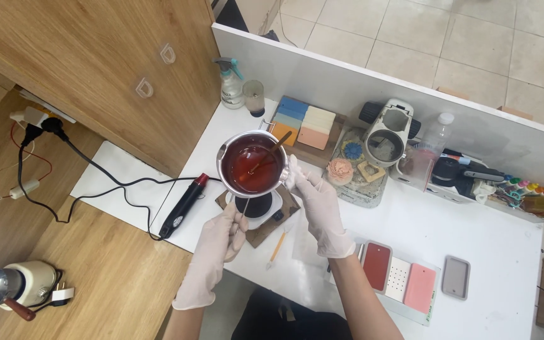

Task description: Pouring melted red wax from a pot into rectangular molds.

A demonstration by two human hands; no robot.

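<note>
A metal pot point(225, 154) full of dark red liquid sits on a small black hot plate point(256, 205) near the middle of the white table point(461, 226). A wooden stick point(279, 141) stands in the liquid. My right hand point(317, 208), in a white glove, grips the pot at its right rim or handle. My left hand point(221, 240), also gloved, pinches a thin metal rod point(245, 205) that runs up toward the pot's lower edge.
A black heat gun point(182, 206) lies left of the hot plate, its cable trailing left. Coloured blocks point(303, 123), a spray bottle point(231, 85), flower-shaped pieces point(340, 169), red and pink moulds point(398, 280) and a phone point(456, 277) are around. An orange tool point(276, 249) lies near the front edge.
</note>
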